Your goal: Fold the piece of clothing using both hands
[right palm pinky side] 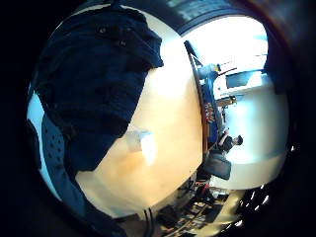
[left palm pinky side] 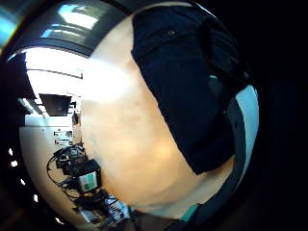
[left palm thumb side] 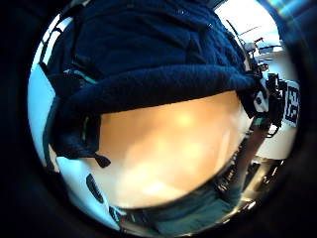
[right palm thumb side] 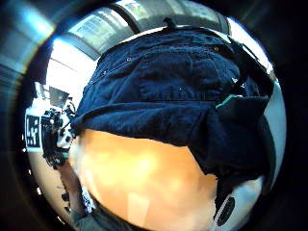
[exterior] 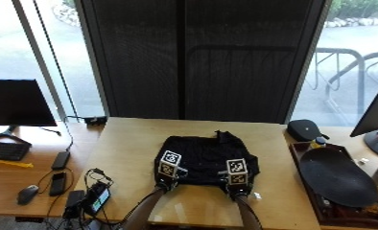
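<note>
A black garment [exterior: 205, 155] lies bunched in the middle of the wooden table [exterior: 131, 143]. My left hand [exterior: 165, 183] is at its near left corner and my right hand [exterior: 238, 188] at its near right corner. Both pinch the near hem, which shows raised off the wood as a rolled edge in the left thumb side view [left palm thumb side: 158, 84] and the right thumb side view [right palm thumb side: 159, 125]. Cloth bunches beside each palm. The garment [left palm pinky side: 187, 86] [right palm pinky side: 94, 84] has seams and small studs. The opposite hand [left palm thumb side: 262, 99] [right palm thumb side: 55, 134] shows at the hem's far end.
A small white scrap [exterior: 257, 195] lies on the wood by my right hand. A dark tray with a black oval dish [exterior: 336, 177] stands at the right, a black case [exterior: 304, 128] behind it. Phones and cables [exterior: 90, 194] sit at the left edge.
</note>
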### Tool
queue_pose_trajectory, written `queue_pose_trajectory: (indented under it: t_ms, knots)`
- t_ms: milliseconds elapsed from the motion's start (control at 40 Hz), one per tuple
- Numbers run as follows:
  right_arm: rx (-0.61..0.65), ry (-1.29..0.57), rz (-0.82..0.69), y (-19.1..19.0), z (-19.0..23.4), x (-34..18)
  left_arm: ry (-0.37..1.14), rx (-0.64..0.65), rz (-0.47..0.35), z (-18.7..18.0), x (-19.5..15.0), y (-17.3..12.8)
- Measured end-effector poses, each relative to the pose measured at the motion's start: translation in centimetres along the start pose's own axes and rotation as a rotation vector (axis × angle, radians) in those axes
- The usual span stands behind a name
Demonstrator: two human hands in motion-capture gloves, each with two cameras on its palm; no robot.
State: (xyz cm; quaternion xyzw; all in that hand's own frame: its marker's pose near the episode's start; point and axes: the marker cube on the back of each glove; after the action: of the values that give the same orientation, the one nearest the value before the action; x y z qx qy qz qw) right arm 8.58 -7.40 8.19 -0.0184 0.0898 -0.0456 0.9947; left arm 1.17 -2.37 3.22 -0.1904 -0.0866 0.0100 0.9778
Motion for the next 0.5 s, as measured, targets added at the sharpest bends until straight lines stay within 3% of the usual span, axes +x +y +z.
queue_pose_trajectory:
  t_ms: [125, 225, 300, 400, 500]
  knots:
    - [-0.134, -0.109, -0.109, 0.9, -3.8, 0.6, -0.057, -0.066, 0.025, -2.8, -1.5, 1.2]
    - [-0.204, -0.160, -0.176, 2.1, -8.3, 0.7, -0.009, -0.063, 0.149, -4.2, -1.4, 1.3]
    - [-0.234, -0.164, -0.193, 2.4, -12.2, 0.8, -0.013, -0.024, 0.180, -5.4, -2.1, 0.6]
    - [-0.222, -0.134, -0.164, 1.2, -15.9, 0.9, -0.034, 0.019, 0.134, -8.5, -3.1, 1.4]
    - [-0.150, -0.100, -0.096, -1.6, -17.6, 0.3, -0.061, 0.095, 0.036, -10.6, -4.2, -0.3]
